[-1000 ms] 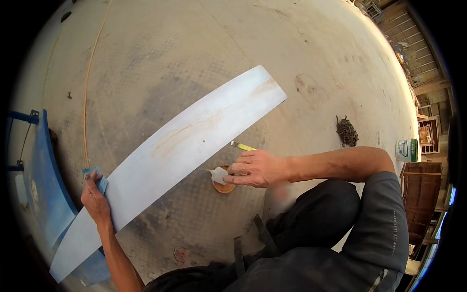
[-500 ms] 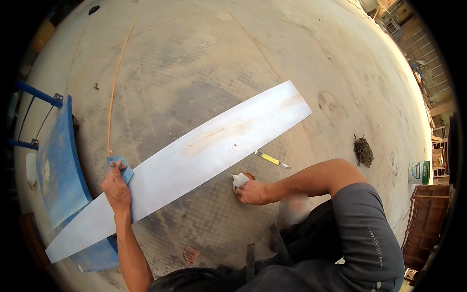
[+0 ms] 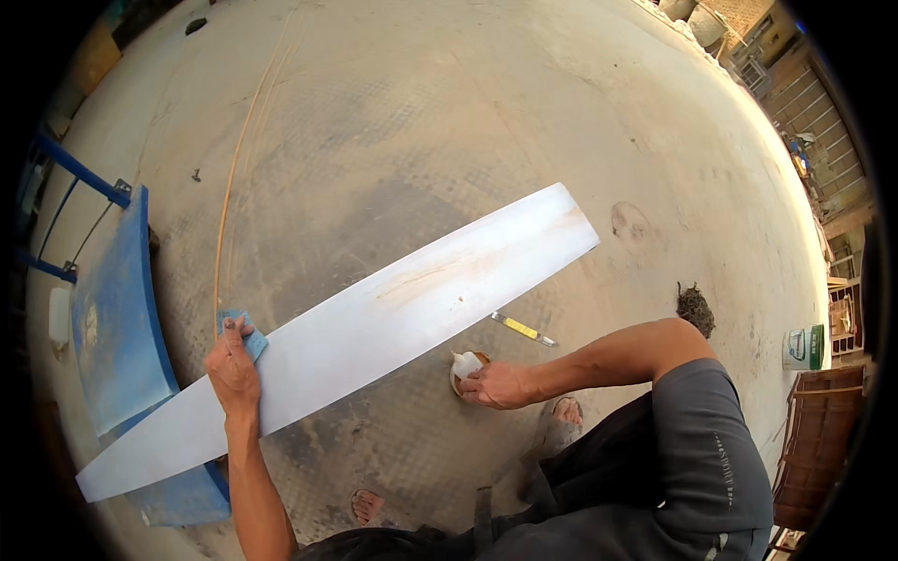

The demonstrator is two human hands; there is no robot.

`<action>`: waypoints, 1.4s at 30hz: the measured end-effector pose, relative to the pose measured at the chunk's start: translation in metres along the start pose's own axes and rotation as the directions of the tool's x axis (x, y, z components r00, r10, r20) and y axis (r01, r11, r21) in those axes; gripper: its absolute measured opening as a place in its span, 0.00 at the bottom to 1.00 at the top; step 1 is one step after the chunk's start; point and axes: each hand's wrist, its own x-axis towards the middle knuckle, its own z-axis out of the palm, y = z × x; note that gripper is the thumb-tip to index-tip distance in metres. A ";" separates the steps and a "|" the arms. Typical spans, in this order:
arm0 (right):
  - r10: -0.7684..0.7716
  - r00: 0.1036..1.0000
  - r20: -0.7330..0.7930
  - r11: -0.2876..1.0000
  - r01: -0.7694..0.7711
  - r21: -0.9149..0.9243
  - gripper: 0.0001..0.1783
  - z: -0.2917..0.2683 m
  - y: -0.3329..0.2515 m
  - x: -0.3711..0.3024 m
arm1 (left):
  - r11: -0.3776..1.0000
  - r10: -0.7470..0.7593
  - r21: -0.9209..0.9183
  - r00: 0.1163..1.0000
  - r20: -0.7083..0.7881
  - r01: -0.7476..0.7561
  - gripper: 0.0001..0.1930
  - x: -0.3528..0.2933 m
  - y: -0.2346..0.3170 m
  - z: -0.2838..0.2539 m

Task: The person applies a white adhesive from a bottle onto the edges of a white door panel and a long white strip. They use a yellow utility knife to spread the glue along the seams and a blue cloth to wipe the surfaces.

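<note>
A long white board point(image 3: 374, 341) with tan smears lies slanted across the view, tapering at its lower left. My left hand point(image 3: 234, 376) is closed on a flat, blue, rectangular piece point(image 3: 253, 343) at the board's upper edge; its exact kind is unclear. Below the board, my right hand point(image 3: 500, 385) grips a white, pointed, lump-like thing point(image 3: 463, 364) at a small round dish point(image 3: 483, 357) with a brownish rim. My fingers partly cover both. A yellow and silver utility knife point(image 3: 526, 329) rests on the floor beside the board's lower edge.
A curved blue panel point(image 3: 117, 309) on a blue metal frame stands at left, partly beneath the board's tapered end. An orange hose or cord point(image 3: 234, 178) runs up the floor. At right are a dark fibrous clump point(image 3: 694, 309) and a white and green bucket point(image 3: 803, 348).
The whole view has shifted slightly, so the board's right end sits lower. My left hand and the blue piece appear a little lower and farther right. Both hands keep their holds.
</note>
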 end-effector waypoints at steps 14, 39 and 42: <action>0.466 0.492 -0.735 0.761 -0.647 0.048 0.06 -0.171 0.059 -0.039 | 0.997 -0.081 0.018 0.996 0.033 0.081 0.35 -0.002 -0.007 -0.001; 0.630 0.709 -0.317 0.699 -0.696 -0.165 0.39 -0.167 0.036 -0.031 | 0.998 -0.060 0.018 0.997 0.040 0.060 0.35 -0.002 -0.010 -0.004; 0.609 0.727 -0.318 0.736 -0.667 -0.117 0.40 -0.162 0.025 -0.026 | 0.998 -0.057 0.030 0.998 0.032 0.056 0.35 -0.002 -0.015 -0.003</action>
